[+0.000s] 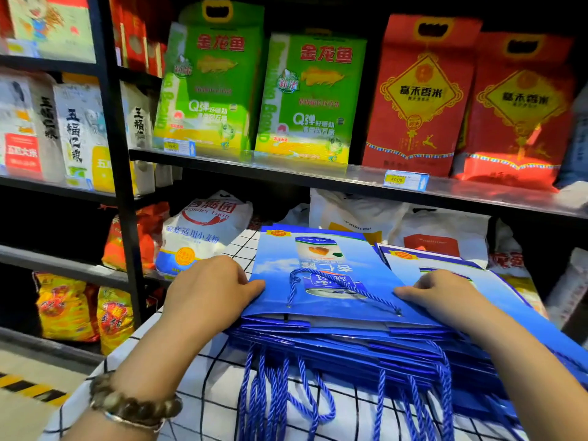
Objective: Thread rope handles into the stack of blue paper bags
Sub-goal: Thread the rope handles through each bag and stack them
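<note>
Top bag (321, 275) lay flat on the blue stack (350, 342) on the checked cloth (203, 386), its rope handle (337, 286) already threaded and lying across the face. Left hand (210, 291) pinched the left edge, right hand (442, 294) pressed fingers flat on the right edge, holding nothing else. Likely squaring or lifting that bag (finished handles hung off the front); best grip both edges evenly and keep the rope from snagging

The flat glossy paper bags (321, 281) are bright blue with a white-clouded sky print, and their twisted rope handles (343, 286) match in blue. A white cloth with a thin black grid (216, 393) covers the tabletop. Green rice sacks (311, 97) and red rice sacks (416, 97) line the black shelf (286, 171).
</note>
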Demonstrator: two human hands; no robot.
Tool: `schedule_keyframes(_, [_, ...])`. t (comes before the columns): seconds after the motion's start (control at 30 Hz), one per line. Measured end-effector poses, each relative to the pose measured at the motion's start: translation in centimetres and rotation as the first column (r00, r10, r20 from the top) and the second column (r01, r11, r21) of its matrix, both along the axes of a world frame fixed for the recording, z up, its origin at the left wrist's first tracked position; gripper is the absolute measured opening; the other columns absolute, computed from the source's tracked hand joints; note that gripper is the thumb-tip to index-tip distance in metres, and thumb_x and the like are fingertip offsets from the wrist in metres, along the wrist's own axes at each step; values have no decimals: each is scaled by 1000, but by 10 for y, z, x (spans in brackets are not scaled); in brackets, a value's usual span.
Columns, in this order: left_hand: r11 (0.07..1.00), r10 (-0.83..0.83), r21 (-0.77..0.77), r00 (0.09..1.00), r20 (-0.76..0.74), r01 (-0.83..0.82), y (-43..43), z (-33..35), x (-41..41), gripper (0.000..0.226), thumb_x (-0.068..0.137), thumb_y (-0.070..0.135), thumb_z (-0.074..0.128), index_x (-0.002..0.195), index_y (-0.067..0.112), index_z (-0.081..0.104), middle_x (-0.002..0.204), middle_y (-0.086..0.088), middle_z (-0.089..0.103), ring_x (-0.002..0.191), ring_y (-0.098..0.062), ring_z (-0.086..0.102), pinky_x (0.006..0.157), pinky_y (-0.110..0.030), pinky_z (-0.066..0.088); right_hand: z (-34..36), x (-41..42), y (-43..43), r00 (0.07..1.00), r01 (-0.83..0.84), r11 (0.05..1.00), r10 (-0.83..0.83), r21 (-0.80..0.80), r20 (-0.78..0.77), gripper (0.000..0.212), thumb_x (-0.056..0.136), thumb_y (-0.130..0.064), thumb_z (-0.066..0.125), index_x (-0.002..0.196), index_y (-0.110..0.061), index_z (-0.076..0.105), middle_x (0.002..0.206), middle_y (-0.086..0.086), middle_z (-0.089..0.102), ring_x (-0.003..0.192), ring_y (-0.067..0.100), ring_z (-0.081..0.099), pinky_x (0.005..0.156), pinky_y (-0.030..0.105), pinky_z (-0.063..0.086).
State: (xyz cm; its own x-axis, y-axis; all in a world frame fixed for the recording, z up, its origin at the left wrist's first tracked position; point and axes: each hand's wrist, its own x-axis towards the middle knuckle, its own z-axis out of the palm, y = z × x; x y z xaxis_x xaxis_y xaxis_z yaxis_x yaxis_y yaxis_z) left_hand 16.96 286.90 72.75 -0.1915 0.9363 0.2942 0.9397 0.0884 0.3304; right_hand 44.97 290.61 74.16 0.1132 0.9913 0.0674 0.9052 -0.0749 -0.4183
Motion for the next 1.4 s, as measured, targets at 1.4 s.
schedule_keyframes(1.4, [804, -563, -23, 748, -351, 594, 5, -2, 230, 18, 91, 13, 48, 104, 17, 60, 108, -7, 60, 102, -30, 55, 67, -30, 29, -15, 184, -30, 950, 260, 960, -274, 106, 153, 37, 85, -35, 61, 70, -3, 69, 74, 16, 66, 67, 26, 55, 53, 30, 33])
